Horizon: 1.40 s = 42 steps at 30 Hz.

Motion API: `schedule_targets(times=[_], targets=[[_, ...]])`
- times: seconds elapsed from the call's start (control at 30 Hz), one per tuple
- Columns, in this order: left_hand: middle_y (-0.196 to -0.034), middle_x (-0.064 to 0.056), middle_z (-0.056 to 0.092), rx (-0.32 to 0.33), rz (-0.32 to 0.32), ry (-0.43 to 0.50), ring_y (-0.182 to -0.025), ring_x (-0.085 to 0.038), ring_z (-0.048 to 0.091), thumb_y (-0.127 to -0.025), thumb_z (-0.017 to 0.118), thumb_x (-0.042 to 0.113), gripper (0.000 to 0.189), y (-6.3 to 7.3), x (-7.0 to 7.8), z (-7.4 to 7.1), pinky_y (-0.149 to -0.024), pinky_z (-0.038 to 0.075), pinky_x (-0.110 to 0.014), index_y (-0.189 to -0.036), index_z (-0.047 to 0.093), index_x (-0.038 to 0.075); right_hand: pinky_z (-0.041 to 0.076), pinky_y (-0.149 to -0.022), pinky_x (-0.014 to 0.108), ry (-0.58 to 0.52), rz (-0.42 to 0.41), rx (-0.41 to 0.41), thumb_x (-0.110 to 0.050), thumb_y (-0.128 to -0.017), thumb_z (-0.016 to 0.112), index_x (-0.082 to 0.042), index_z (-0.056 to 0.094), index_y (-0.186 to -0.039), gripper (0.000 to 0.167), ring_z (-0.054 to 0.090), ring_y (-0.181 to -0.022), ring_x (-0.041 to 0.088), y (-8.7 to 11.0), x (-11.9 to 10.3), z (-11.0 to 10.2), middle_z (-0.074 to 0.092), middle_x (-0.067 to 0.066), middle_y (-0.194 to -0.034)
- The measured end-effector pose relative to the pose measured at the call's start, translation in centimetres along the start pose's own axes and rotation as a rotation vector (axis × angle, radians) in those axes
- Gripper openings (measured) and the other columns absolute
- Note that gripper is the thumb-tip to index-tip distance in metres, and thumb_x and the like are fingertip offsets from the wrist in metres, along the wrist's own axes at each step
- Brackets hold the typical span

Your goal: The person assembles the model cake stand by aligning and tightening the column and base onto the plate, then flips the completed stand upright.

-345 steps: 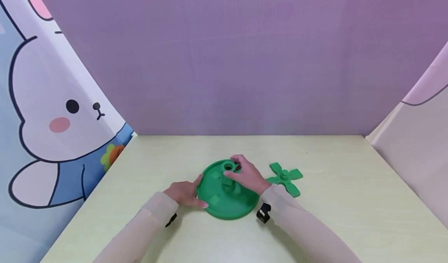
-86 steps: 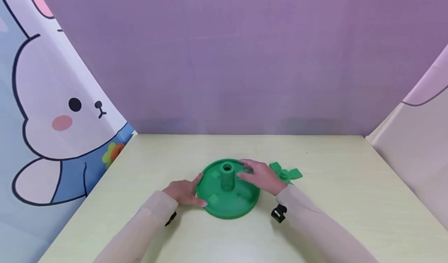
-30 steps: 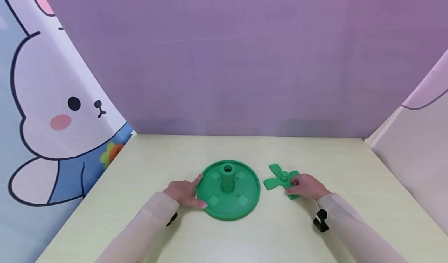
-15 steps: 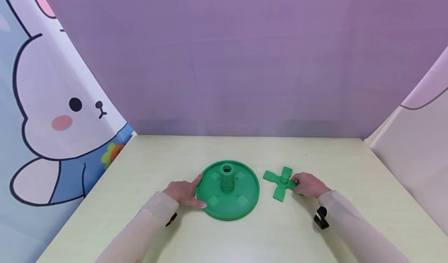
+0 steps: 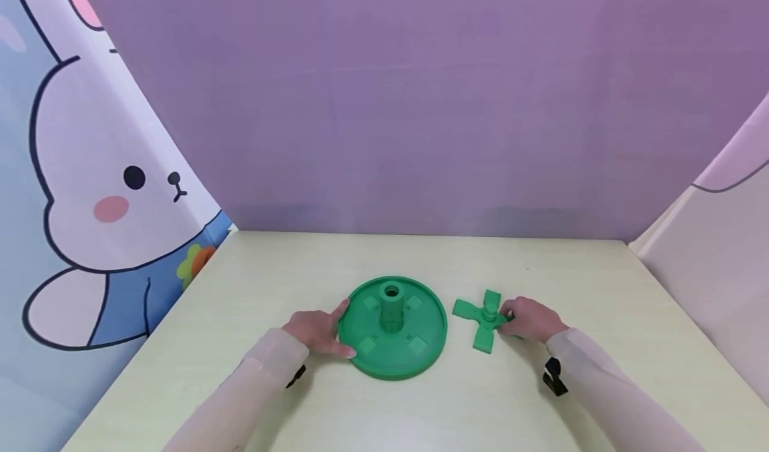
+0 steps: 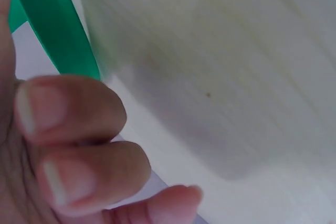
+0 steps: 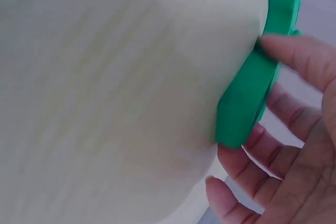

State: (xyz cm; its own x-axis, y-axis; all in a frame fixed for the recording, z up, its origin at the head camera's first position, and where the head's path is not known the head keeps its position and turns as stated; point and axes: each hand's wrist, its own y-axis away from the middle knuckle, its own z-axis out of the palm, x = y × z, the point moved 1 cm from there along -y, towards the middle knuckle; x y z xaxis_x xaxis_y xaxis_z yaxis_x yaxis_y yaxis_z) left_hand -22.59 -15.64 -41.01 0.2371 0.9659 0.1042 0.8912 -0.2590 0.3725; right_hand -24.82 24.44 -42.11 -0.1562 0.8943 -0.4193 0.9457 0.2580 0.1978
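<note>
A green round base [image 5: 390,362] lies on the table, a hollow green tube [image 5: 392,315] standing upright at its middle. My left hand [image 5: 315,332] holds the base's left edge, index finger and thumb spread along the rim. In the left wrist view the other fingers [image 6: 94,177] curl beside the green rim [image 6: 58,19]. To the right, my right hand [image 5: 530,320] pinches one arm of a green four-armed piece [image 5: 484,335] with a round knob at its centre. The right wrist view shows thumb and fingers around that arm [image 7: 244,100]; whether the piece lies flat is unclear.
The pale wooden table [image 5: 288,258] meets a purple backdrop [image 5: 384,105] behind. A printed rabbit sheet [image 5: 120,238] hangs at the left and a pale sheet [image 5: 721,272] at the right. Each wrist wears a black strap [image 5: 554,377].
The right hand left the tube and base, moved right, and took hold of the four-armed piece. That piece has turned on the spot. The left hand has stayed at the base's edge.
</note>
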Motion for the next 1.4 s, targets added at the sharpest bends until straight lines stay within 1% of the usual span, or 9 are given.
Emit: schedule_targets(times=[0.2, 0.33, 0.4, 0.5, 0.67, 0.83, 0.97, 1.17, 1.4], targets=[[-0.069, -0.001, 0.051, 0.004, -0.004, -0.014, -0.074, -0.015, 0.053, -0.075, 0.066, 0.067, 0.105, 0.1, 0.1, 0.0, -0.065, 0.044, -0.037, -0.154, 0.022, 0.014, 0.042, -0.061, 0.032, 0.023, -0.033, 0.027, -0.015, -0.077, 0.073, -0.005, 0.069, -0.094, 0.020, 0.049, -0.070, 0.015, 0.3, -0.1, 0.1, 0.061, -0.001, -0.083], [-0.066, 0.000, 0.048, -0.006, -0.013, -0.003, -0.070, -0.015, 0.050, -0.075, 0.066, 0.067, 0.105, -0.1, 0.1, 0.0, -0.063, 0.042, -0.035, -0.154, 0.021, 0.015, 0.040, -0.061, 0.031, -0.036, -0.066, 0.052, -0.013, -0.075, 0.073, -0.005, 0.067, -0.090, 0.018, 0.047, -0.068, 0.015, 0.3, 0.1, 0.1, 0.058, -0.001, -0.078], [-0.065, 0.000, 0.047, -0.013, -0.017, 0.006, -0.070, -0.015, 0.049, -0.075, 0.066, 0.068, 0.106, -0.1, 0.1, -0.1, -0.063, 0.041, -0.034, -0.154, 0.020, 0.016, 0.040, -0.062, 0.031, -0.086, -0.081, 0.056, -0.012, -0.074, 0.071, -0.003, 0.065, -0.088, 0.017, 0.046, -0.067, 0.015, 0.3, 0.3, 0.1, 0.057, 0.000, -0.076], [-0.066, 0.000, 0.048, -0.029, -0.018, 0.012, -0.071, -0.015, 0.049, -0.075, 0.065, 0.069, 0.106, 0.0, 0.1, -0.2, -0.064, 0.042, -0.034, -0.154, 0.018, 0.015, 0.042, -0.060, 0.031, -0.197, -0.056, 0.046, -0.010, -0.073, 0.070, -0.002, 0.063, -0.087, 0.017, 0.047, -0.066, 0.016, 0.3, 0.5, 0.2, 0.055, 0.002, -0.076], [-0.069, -0.002, 0.052, -0.044, -0.024, 0.022, -0.075, -0.015, 0.051, -0.076, 0.065, 0.068, 0.106, 0.2, 0.1, -0.3, -0.067, 0.044, -0.036, -0.155, 0.017, 0.015, 0.044, -0.051, 0.028, -0.465, 0.040, 0.003, -0.010, -0.075, 0.072, -0.003, 0.059, -0.087, 0.020, 0.047, -0.063, 0.015, 0.6, 0.7, 0.4, 0.054, 0.002, -0.077], [-0.076, -0.004, 0.056, -0.032, -0.024, 0.020, -0.079, -0.017, 0.054, -0.076, 0.067, 0.066, 0.105, 0.4, 0.2, -0.4, -0.070, 0.046, -0.038, -0.154, 0.019, 0.015, 0.039, -0.050, 0.023, -0.692, 0.055, -0.054, -0.006, -0.079, 0.071, -0.002, 0.052, -0.088, 0.022, 0.044, -0.056, 0.012, 1.2, 1.0, 0.4, 0.050, 0.002, -0.070], [-0.084, -0.005, 0.059, -0.033, -0.019, 0.018, -0.083, -0.018, 0.056, -0.076, 0.067, 0.064, 0.104, 0.5, 0.3, -0.6, -0.072, 0.047, -0.039, -0.154, 0.019, 0.013, 0.042, -0.052, 0.023, -0.770, 0.079, -0.087, -0.004, -0.082, 0.069, 0.002, 0.053, -0.095, 0.022, 0.047, -0.058, 0.012, 1.6, 1.3, 0.6, 0.052, 0.004, -0.075], [-0.084, -0.004, 0.059, -0.039, -0.026, 0.031, -0.085, -0.017, 0.056, -0.076, 0.067, 0.065, 0.105, 0.2, 0.2, -0.3, -0.073, 0.047, -0.039, -0.154, 0.019, 0.016, 0.052, -0.063, 0.027, -0.839, 0.059, -0.099, 0.001, -0.081, 0.064, 0.012, 0.053, -0.111, 0.033, 0.058, -0.074, 0.014, 2.1, 1.2, 1.1, 0.058, 0.007, -0.089], [-0.088, -0.005, 0.061, -0.042, -0.019, 0.039, -0.090, -0.019, 0.058, -0.076, 0.067, 0.065, 0.105, 0.1, 0.1, -0.3, -0.076, 0.047, -0.041, -0.154, 0.018, 0.015, 0.054, -0.074, 0.030, -0.929, 0.019, -0.016, 0.004, -0.080, 0.063, 0.015, 0.051, -0.114, 0.038, 0.063, -0.082, 0.015, 2.2, 0.2, 1.2, 0.062, 0.007, -0.093]])
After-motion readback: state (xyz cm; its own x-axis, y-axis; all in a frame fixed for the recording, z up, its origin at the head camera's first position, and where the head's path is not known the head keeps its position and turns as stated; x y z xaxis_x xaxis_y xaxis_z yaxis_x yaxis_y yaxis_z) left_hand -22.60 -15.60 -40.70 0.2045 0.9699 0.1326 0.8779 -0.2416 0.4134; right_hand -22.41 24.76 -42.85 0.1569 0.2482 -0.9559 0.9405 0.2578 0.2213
